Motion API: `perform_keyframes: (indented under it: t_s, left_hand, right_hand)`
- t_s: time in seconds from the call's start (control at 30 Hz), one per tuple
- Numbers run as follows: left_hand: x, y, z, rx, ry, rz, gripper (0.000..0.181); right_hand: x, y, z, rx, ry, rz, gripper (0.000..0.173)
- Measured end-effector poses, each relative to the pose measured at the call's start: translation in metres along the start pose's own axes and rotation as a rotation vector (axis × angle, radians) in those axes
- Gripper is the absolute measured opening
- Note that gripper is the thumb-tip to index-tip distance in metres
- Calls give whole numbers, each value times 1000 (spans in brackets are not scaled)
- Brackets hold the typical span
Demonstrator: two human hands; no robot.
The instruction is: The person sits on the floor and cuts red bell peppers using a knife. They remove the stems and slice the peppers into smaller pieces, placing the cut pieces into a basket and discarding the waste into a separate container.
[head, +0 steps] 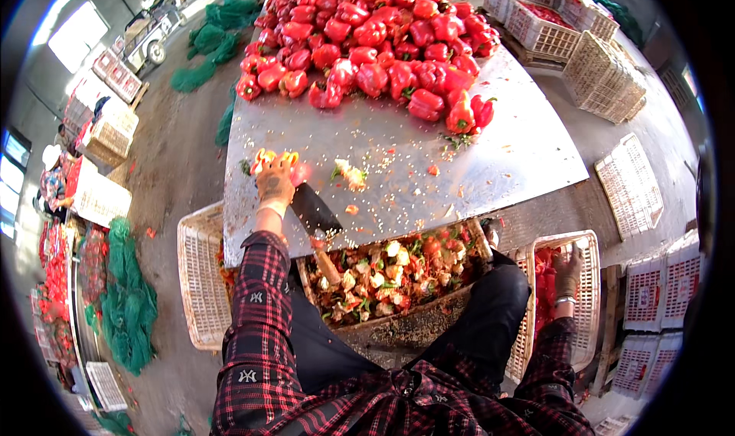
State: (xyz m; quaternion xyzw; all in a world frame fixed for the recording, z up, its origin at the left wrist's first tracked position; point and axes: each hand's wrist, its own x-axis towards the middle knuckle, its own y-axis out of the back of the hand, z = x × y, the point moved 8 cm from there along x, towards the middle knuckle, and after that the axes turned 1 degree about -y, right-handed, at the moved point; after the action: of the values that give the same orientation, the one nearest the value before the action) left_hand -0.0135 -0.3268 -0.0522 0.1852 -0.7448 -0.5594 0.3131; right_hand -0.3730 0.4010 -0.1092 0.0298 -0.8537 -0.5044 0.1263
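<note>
On the left part of the metal table (356, 206), my left hand (275, 180), in what looks like a thin stained glove, grips a red bell pepper (300, 173) with orange cut parts showing. A knife with a broad dark blade (314, 209) lies beside it, its wooden handle (327, 268) reaching past the table edge over a box of pepper cores and scraps (396, 315). My right hand (568, 272) is over a white plastic crate (585, 327) holding red pepper pieces (544, 286), fingers apart. A pepper core (350, 175) lies on the table.
A large pile of red bell peppers (367, 34) covers the table's far part. Another white crate (201, 286) stands at the left, an empty-looking one (629, 186) at the right. Green netting (127, 304) lies on the floor. A person in a hat (53, 177) is at far left.
</note>
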Motion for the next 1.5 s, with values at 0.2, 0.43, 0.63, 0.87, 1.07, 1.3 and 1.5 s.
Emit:
perform_keyframes:
  t_s: [0.2,0.43,0.63,0.87,1.07,1.3,1.5]
  left_hand:
    - [-15,68,49,-284,40,229,66]
    - [-66,94,196,-635,-3,158,60]
    - [-101,73,248,-896,-271,52,75]
    - [-68,73,189,-622,22,40,58]
    - [-71,28,210,-699,133,-33,55]
    - [-52,74,180,-488,155,298,47]
    - [-153,163,279,-706,-711,147,61]
  right_hand:
    - [-31,-70,-198,985,73,-371,56]
    - [-99,-132,-377,1393,-195,-1002,62]
    - [-94,-192,-387,1387,-348,-818,40]
    - [-93,-191,-386,1344,-280,-719,34]
    - [-93,-191,-372,1405,-424,-682,29]
    - [-99,-153,-338,1167,-45,-757,32]
    - [-126,-129,-331,1556,-631,-905,29]
